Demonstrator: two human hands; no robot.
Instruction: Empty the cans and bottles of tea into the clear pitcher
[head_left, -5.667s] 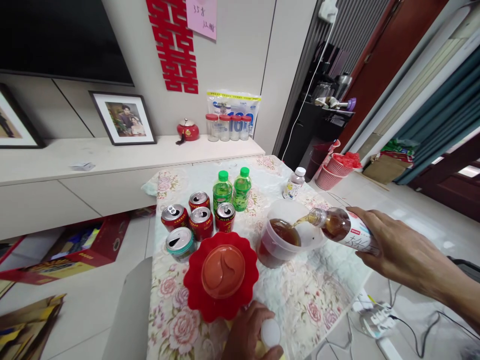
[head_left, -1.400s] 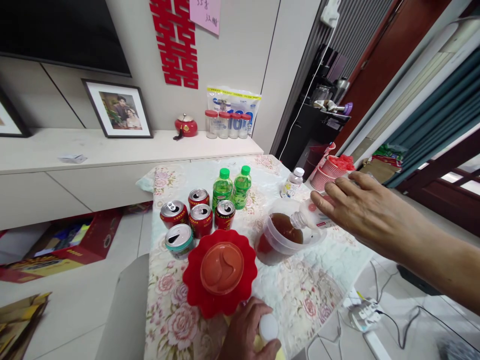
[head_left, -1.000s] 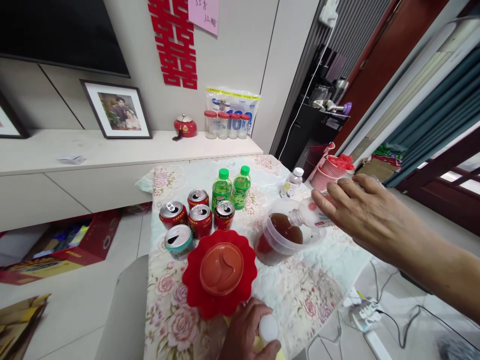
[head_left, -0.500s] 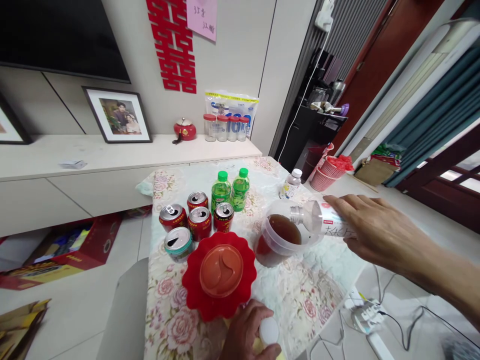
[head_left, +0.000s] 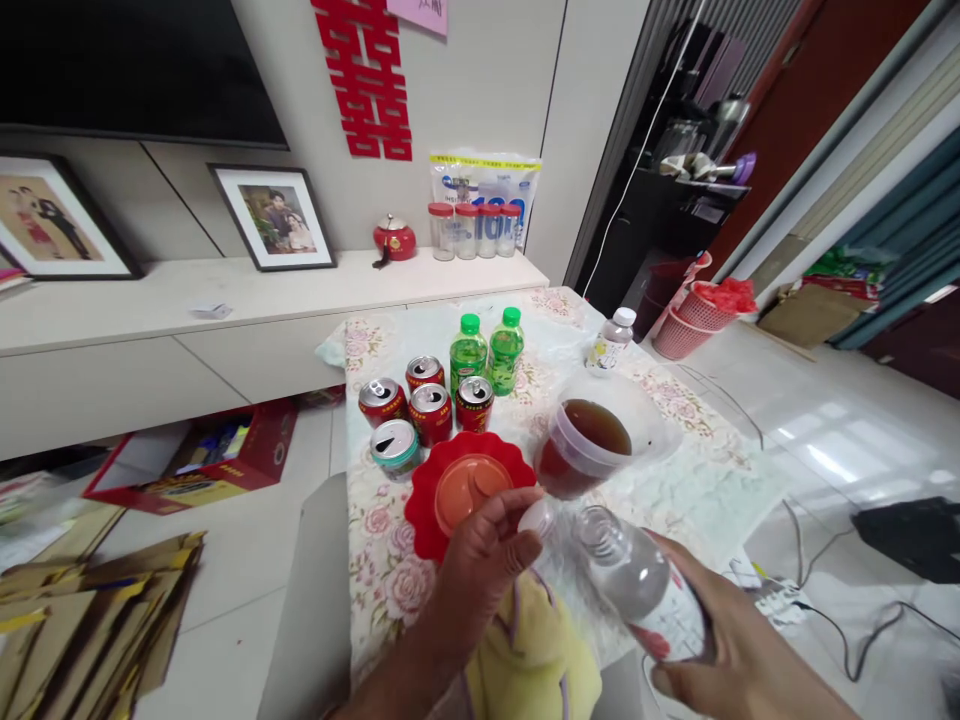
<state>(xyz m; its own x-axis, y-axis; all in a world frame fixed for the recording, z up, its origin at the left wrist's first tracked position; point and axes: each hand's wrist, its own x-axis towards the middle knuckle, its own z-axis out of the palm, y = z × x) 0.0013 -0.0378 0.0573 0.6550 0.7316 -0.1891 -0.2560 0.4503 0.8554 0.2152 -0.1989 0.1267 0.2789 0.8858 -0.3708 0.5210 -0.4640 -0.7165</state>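
My left hand [head_left: 476,565] is closed, pinching a whitish bottle cap [head_left: 537,518] between thumb and fingers. My right hand [head_left: 731,640] is wrapped round a clear plastic bottle [head_left: 637,585] with a printed label. The bottle's uncapped mouth tilts up and left, close to the cap but apart from it. Behind them stands a translucent plastic tub [head_left: 553,468] of brown liquid. Left of the tub lies a red scalloped dish [head_left: 421,530] with an orange round piece [head_left: 459,490] in it, partly covered by my left hand. Below my hands is a yellow cloth item [head_left: 536,665].
Several opened drink cans [head_left: 431,420] and two green bottles [head_left: 469,350] stand at the table's left. A white-capped bottle [head_left: 609,345] is at the far right. A large clear lid or basin [head_left: 660,425] lies beside the tub. Cables [head_left: 840,640] run over the floor at right.
My right hand has brought the bottle from the tub's rim down toward me and turned its mouth upward. My left hand has risen with the cap toward the bottle. The view has shifted left.
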